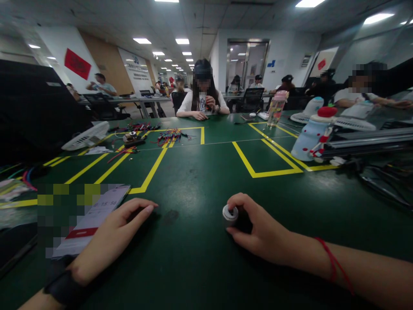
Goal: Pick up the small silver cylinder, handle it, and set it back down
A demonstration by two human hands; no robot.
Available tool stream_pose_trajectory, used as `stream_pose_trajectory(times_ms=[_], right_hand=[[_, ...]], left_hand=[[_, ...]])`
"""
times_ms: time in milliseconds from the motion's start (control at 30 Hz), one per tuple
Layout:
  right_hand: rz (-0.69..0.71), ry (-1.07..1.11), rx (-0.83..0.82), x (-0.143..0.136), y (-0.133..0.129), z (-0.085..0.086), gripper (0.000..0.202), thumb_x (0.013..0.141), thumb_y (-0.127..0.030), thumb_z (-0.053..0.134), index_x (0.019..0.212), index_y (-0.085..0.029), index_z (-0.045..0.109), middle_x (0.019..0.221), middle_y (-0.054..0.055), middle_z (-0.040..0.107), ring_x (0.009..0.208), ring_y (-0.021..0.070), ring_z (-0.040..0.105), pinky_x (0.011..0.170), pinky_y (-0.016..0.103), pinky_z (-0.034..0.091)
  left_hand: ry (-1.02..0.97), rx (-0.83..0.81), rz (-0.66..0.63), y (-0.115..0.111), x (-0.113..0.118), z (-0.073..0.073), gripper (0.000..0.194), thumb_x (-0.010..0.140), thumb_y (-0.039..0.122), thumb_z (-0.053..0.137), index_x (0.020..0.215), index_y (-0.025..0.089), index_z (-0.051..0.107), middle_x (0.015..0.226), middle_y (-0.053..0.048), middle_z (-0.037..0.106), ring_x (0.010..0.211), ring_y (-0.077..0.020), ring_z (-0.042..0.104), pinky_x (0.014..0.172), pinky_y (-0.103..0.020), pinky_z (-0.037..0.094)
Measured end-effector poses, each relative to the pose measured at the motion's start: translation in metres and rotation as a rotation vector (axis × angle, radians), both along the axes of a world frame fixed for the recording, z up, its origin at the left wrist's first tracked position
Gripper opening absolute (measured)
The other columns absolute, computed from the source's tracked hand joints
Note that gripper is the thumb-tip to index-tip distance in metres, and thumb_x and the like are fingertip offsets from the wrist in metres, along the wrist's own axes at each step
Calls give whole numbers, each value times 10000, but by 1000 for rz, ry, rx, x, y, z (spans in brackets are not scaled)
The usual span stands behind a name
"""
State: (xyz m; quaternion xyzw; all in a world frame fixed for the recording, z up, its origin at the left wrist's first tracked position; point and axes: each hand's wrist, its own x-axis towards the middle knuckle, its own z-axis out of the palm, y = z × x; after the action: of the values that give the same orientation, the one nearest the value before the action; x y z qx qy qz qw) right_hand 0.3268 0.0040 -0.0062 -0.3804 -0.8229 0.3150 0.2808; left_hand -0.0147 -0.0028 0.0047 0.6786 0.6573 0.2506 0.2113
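In the head view my right hand (258,224) has its thumb and index finger around a small grey cylinder (230,218) on the green table (193,172). The cylinder stands upright, with a pale rim and a dark hole in its top. My left hand (124,221) rests on the table to the left, fingers stretched forward and the thumb close to the index finger, with nothing visible in it. Beside and partly beneath my left forearm lies a flat lit screen (93,215), partly blurred out by blocks. A dark band (61,280) circles my left wrist.
Yellow tape lines (277,173) mark the table. Bundles of coloured wires (172,135) lie at the back left, near a white fan (87,135). At the right stand a blue bottle (305,137), a pink-lidded bottle (276,110) and metal profiles (371,144). Across sits a person (187,103) holding a can.
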Motion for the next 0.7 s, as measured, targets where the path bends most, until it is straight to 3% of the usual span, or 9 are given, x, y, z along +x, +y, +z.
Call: stream_pose_trajectory(times_ms=[100,167,267,333,400,533,700], right_hand=[[-17,57,-41,1,0,-1,536,764,-219,628,1208,-236,328,1093,29,519,955,103,537,860,279,472],[-23,91,-58,0,1,-3,589,744,-205,649,1219,-234,302,1110,30,514,986,102,537,883,277,466],[-7,120,-71,-2,3,-5,579,752,-205,648,1212,-240,298,1086,17,521,972,91,542,861,261,471],[6,136,-70,-2,4,-6,560,763,-213,644,1207,-243,303,1076,11,525,961,85,543,842,249,473],[25,144,-71,-2,5,-6,546,769,-218,640,1204,-242,310,1083,11,526,965,83,543,843,245,471],[-6,119,-70,-3,4,-3,516,763,-205,620,1195,-227,338,1068,16,534,925,86,540,809,247,464],[-71,78,-41,-2,3,-1,456,721,-166,604,1128,-212,403,989,2,541,845,80,523,731,229,446]], left_hand=[[-17,18,-120,-1,33,12,296,888,448,525,1123,299,627,1104,-5,682,987,-225,633,845,-334,510],[-59,59,-285,-3,68,24,262,908,380,521,1141,305,615,1123,1,665,1001,-199,616,871,-319,499],[-126,132,-473,-2,120,39,198,917,298,526,1068,282,654,1051,2,669,966,-168,608,874,-301,483],[-144,150,-515,1,141,45,154,900,255,559,970,262,695,1013,-3,665,950,-163,607,873,-300,473],[-146,158,-511,5,148,48,129,878,228,592,876,247,720,988,-9,656,931,-164,607,854,-303,470],[-204,192,-426,11,137,48,130,887,255,587,866,243,714,943,-10,639,892,-163,605,810,-302,471],[-119,108,-376,12,130,23,88,846,283,644,845,257,728,924,-8,641,891,-186,601,816,-332,463]])
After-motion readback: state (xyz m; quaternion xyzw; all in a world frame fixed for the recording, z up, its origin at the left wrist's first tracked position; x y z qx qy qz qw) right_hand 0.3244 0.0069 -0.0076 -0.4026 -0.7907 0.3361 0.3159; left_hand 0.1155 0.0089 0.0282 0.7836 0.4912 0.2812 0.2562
